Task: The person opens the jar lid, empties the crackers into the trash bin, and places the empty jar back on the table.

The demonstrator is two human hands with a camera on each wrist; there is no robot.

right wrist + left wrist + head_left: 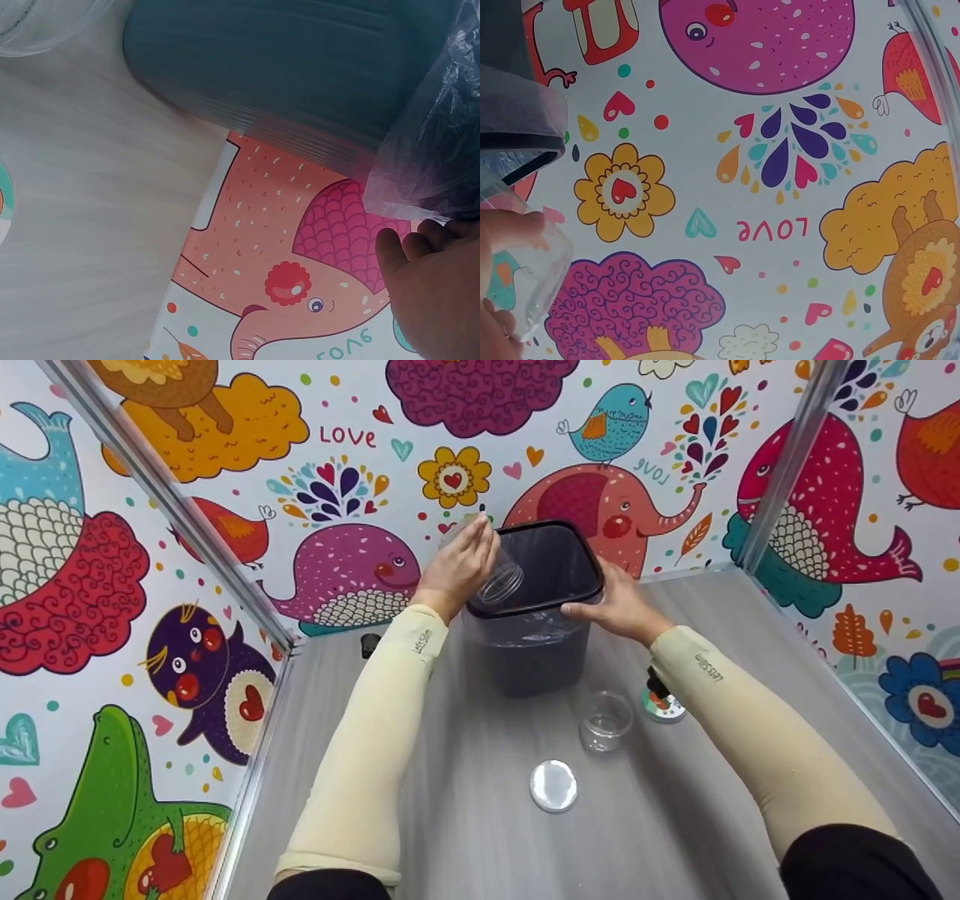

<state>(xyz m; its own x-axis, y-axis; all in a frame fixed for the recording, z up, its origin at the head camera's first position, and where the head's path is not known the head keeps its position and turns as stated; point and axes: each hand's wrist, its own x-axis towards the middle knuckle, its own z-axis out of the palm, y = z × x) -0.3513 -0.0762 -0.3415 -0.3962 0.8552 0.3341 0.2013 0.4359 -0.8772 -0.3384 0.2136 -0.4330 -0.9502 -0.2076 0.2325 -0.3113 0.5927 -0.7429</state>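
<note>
My left hand (463, 561) grips a clear plastic jar (502, 583) and holds it tipped, its mouth pointing down into a dark trash bin (532, 664). In the left wrist view the jar's clear base (549, 281) shows beside the fingers and thumb (510, 229). No contents can be made out in the jar. The bin stands upright with a clear plastic liner (525, 630) folded over its black rim. On the bin's right side, my right hand (622, 604) holds the rim, thumb at the front; in the right wrist view its fingers are partly hidden beside the liner (409, 161).
A second clear jar (606, 724) stands open on the grey table (480, 825), in front of the bin. Nearer lies a silvery round lid (554, 786). A round, colourfully printed piece (661, 708) sits by the right forearm. Printed walls enclose the table.
</note>
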